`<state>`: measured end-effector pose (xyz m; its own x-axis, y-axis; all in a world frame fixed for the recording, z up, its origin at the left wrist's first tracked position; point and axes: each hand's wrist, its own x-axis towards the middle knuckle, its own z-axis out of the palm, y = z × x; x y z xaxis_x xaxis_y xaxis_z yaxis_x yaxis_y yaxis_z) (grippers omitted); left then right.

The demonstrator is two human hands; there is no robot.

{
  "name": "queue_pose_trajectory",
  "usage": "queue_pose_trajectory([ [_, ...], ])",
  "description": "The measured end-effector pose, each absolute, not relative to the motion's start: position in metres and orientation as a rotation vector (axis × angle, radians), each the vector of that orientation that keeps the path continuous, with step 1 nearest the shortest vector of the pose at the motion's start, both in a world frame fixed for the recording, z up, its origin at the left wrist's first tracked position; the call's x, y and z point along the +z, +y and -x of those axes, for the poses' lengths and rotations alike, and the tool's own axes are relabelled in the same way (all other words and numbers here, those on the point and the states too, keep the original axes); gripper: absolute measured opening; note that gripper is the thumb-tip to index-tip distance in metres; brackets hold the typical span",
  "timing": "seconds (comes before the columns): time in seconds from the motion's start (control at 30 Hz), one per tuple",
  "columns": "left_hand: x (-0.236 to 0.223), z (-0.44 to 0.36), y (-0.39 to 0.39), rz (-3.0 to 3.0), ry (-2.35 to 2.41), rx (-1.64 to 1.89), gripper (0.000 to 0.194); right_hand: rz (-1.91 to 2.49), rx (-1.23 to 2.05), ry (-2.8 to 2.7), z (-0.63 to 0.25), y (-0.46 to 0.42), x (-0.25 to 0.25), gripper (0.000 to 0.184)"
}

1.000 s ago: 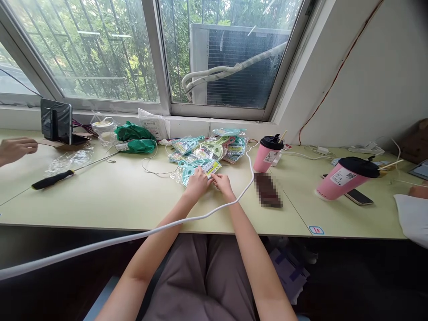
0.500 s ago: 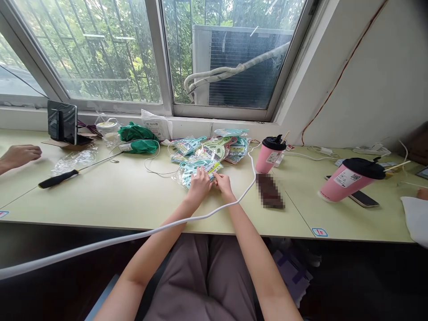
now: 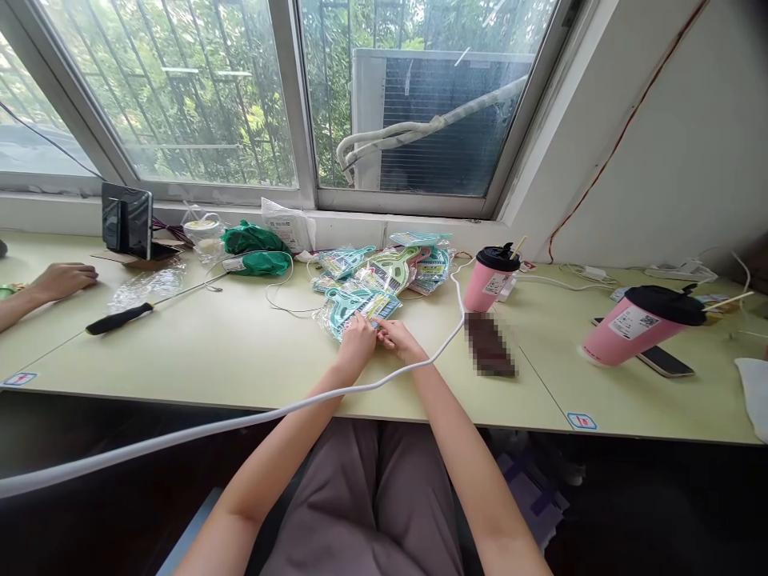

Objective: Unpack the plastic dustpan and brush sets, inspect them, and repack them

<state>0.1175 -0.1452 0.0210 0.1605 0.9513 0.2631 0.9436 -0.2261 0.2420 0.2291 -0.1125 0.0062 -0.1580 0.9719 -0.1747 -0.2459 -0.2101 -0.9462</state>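
Observation:
A turquoise plastic piece with a looped handle, shaped like a small dustpan, lies in a clear wrapped packet [image 3: 348,305] at the front of a pile. My left hand [image 3: 358,338] is closed on the near edge of this packet, its fingers bent over the printed card. Beside it, my right hand [image 3: 401,338] grips the same edge with curled fingers, the index finger reaching onto the card. The undersides of both hands are hidden. Directly behind are several similar wrapped packets [image 3: 387,270], turquoise and green, overlapping one another.
A white cable [image 3: 324,398] crosses in front of my forearms. To the right are a pink cup [image 3: 485,286], a blurred dark rectangle [image 3: 490,346] and a larger pink cup [image 3: 636,326]. On the left lie a black-handled screwdriver [image 3: 120,318], a green bag [image 3: 258,262] and another person's hand [image 3: 65,281].
My left hand has drawn back toward the packet's near edge, so more of the printed card shows. The view has shifted slightly left, bringing in more of the other person's arm.

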Motion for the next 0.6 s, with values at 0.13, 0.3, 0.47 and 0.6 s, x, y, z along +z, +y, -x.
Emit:
queue_pose_trajectory([
  [0.13,0.019,-0.114,-0.145,-2.453,1.939,0.578,0.039,1.126,1.606,-1.012,-0.226,-0.112,0.01,0.039],
  [0.3,0.017,-0.114,-0.145,-2.488,2.001,0.53,0.044,1.19,1.564,-1.075,-0.219,-0.105,0.008,0.044],
  [0.47,0.013,-0.113,-0.15,-2.55,2.007,0.524,0.047,1.168,1.445,-1.009,-0.211,-0.1,0.001,0.045],
  [0.6,0.021,-0.093,-0.158,-2.583,1.833,0.791,0.051,1.135,1.391,-0.969,-0.211,-0.102,0.0,0.042],
])
